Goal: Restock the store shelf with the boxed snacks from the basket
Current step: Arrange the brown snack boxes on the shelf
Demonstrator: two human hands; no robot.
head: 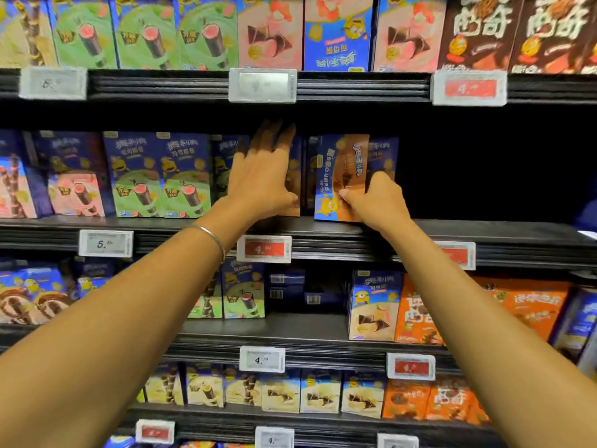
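In the middle of the picture, two bare arms reach up to the middle shelf (484, 232). The right hand (374, 202) pinches a brown and blue box (342, 169) near its bottom, with the fingers curled tight on it. The box stands on the shelf, turned a bit to one side, and a dark gap is to its right. Just left of it, the left hand (261, 179) is spread wide and flat, with straight fingers pressing on the row of boxes (226, 153) standing there. A thin silver bracelet (210, 236) sits on the left wrist. More to the left stand green boxes (161, 179). A red price tag (264, 249) hangs on the shelf edge under the hands.
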